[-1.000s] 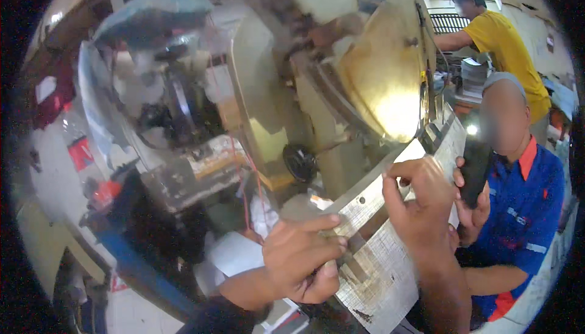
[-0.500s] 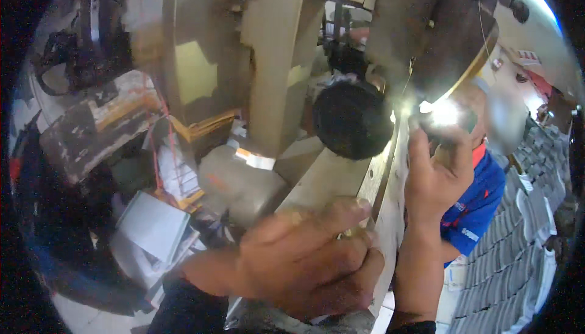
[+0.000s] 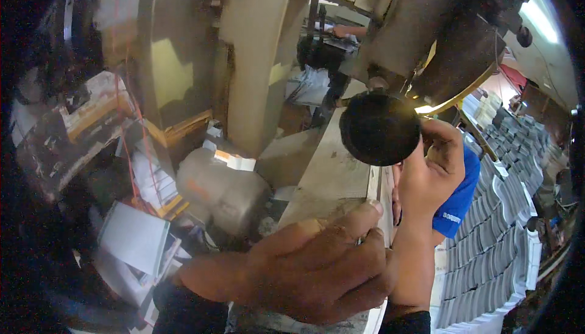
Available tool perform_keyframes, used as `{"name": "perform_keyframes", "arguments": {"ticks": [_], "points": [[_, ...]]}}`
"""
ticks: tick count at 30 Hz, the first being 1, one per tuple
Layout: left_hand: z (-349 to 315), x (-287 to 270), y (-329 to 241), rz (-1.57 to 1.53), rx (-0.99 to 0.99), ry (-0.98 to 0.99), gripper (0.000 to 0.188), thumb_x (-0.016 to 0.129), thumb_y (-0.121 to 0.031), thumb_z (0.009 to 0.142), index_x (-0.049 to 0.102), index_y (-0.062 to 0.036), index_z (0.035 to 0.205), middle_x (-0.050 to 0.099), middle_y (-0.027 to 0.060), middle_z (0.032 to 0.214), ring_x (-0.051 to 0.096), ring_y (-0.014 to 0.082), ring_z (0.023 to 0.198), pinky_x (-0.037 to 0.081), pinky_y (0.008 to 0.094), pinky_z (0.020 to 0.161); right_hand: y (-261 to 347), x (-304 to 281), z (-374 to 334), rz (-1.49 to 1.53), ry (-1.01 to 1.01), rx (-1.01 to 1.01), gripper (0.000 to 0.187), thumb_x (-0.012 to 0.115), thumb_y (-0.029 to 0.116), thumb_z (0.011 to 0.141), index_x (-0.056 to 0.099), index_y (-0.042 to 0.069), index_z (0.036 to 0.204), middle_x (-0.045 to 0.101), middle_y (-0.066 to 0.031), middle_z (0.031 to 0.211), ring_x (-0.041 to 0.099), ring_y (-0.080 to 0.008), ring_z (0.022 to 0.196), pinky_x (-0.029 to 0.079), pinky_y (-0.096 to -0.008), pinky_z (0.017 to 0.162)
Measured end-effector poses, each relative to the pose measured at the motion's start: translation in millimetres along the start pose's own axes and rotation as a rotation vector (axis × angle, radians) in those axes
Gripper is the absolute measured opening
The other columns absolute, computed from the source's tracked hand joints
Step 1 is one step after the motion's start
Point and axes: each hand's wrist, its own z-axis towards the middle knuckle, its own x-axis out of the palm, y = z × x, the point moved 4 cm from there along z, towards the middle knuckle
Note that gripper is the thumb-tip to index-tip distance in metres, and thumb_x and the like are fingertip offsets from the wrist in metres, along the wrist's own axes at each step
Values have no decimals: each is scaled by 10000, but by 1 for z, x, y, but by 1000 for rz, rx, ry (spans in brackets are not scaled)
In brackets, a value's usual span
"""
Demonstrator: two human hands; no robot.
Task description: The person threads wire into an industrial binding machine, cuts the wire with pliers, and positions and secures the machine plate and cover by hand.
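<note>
My left hand (image 3: 323, 267) is closed at the lower middle, thumb and fingertips pressed together beside a long pale ledge (image 3: 320, 191). Whatever lies in that pinch is hidden. Farther up and to the right, my right hand (image 3: 436, 169) has its fingers curled close under the machine's head (image 3: 420, 35). A black round disc (image 3: 379, 130) covers part of that hand and anything in its grasp. Between the two hands runs a narrow pale strip (image 3: 382, 185), seen edge-on; its kind cannot be told.
Behind my right arm is a person in a blue shirt (image 3: 464, 191). Stacked grey-white paper bundles (image 3: 493, 249) fill the right side. A beige machine column (image 3: 250, 60) and a rounded grey housing (image 3: 222, 182) stand left of the ledge. Papers (image 3: 134, 236) lie at lower left.
The view has shifted, and the black disc now overlaps my right hand. The bright glare beside that hand has mostly gone. My left hand stays closed near the ledge.
</note>
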Motion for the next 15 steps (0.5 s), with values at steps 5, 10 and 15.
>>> {"name": "perform_keyframes", "arguments": {"ticks": [5, 10, 15], "points": [[2, 3, 0, -33, -40, -17, 141, 614, -324, 830, 588, -217, 918, 610, -40, 945, 653, 192, 969, 353, 320, 725, -7, 1, -1, 86, 12, -2, 134, 673, -59, 792, 630, 0, 904, 659, -69, 872, 587, -125, 823, 448, -245, 762], [0, 1, 5, 16, 12, -23, 98, 617, -278, 843, 585, -223, 917, 611, -46, 934, 663, 186, 954, 345, 329, 736, -3, 4, -2, -26, -35, -58, 163, 698, -53, 800, 608, 4, 923, 643, -64, 895, 581, -123, 865, 450, -253, 802], [-2, 4, 5, 60, 59, -104, 146, 670, -207, 793, 586, -213, 913, 615, -51, 903, 667, 188, 942, 357, 345, 724, -2, 5, -3, 84, -24, 27, 238, 702, -54, 808, 574, 12, 999, 636, -60, 922, 586, -99, 810, 472, -228, 748]]}}
